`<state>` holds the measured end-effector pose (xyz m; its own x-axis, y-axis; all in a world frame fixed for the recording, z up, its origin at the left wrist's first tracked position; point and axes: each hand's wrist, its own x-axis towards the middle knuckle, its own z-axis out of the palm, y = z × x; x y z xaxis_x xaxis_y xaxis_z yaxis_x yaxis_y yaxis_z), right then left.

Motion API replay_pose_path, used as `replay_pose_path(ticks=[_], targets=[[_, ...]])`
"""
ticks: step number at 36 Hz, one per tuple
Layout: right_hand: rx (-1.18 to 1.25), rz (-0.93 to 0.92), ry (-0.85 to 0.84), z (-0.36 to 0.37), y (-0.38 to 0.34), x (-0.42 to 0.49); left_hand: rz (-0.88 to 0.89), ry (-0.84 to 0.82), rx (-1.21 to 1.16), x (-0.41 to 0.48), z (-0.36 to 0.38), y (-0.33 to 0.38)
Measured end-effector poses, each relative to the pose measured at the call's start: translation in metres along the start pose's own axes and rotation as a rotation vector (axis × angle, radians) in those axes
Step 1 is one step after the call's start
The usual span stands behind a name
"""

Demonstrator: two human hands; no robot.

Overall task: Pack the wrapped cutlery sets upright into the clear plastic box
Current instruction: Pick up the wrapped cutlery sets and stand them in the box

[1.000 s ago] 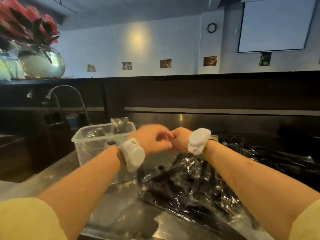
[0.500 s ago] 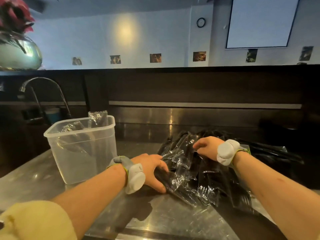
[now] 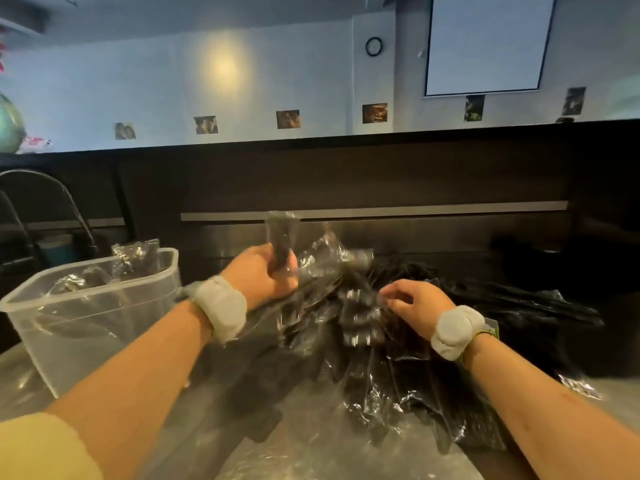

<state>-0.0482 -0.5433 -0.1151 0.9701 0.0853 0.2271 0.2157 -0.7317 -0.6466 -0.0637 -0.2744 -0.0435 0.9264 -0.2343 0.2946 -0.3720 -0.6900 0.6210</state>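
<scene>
A heap of wrapped cutlery sets (image 3: 433, 386), black utensils in clear film, lies on the steel counter at centre and right. My left hand (image 3: 259, 278) is shut on one wrapped set (image 3: 282, 237), which it holds upright above the heap's left edge. Blurred by motion, my right hand (image 3: 415, 306) rests on top of the heap with its fingers pinching the film of another set (image 3: 360, 317). The clear plastic box (image 3: 45, 327) stands at the left, apart from both hands. A few wrapped sets (image 3: 135, 254) stand inside it against its far wall.
A curved tap (image 3: 52, 202) and a sink area lie behind the box at far left. A dark raised back wall (image 3: 346, 174) runs along the counter's far side. More black wrapped packs (image 3: 519, 306) spread to the right. Bare steel counter (image 3: 294, 452) shows near me.
My left hand has lifted a wrapped set from the heap's edge and now holds it upright. My right hand has shifted slightly toward me on the heap. The camera has moved closer.
</scene>
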Motion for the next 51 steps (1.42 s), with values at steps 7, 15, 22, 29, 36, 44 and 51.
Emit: replay_pose_path(ticks=[7, 15, 22, 29, 36, 44, 51], targets=[[0.42, -0.064, 0.082, 0.005, -0.016, -0.002, -0.032, 0.057, -0.469, 0.018, 0.016, 0.009], [0.639, -0.066, -0.066, 0.011, -0.038, -0.012, -0.293, 0.055, -1.191, 0.024, 0.093, 0.01], [0.432, -0.085, -0.009, 0.017, -0.038, -0.011, -0.217, 0.102, -0.963, 0.023, 0.105, 0.001], [0.565, 0.011, 0.121, 0.022, -0.033, -0.006, -0.129, -0.28, -0.948, 0.008, 0.097, -0.008], [0.728, 0.042, 0.286, 0.013, -0.03, -0.001, -0.224, -0.222, -0.987, 0.011, 0.091, -0.012], [0.808, 0.099, 0.132, 0.006, -0.028, -0.003, -0.28, -0.183, -1.043, 0.011, 0.09, -0.014], [0.742, 0.115, -0.077, 0.006, -0.03, -0.006, -0.177, -0.256, -0.889, 0.009, 0.092, -0.012]])
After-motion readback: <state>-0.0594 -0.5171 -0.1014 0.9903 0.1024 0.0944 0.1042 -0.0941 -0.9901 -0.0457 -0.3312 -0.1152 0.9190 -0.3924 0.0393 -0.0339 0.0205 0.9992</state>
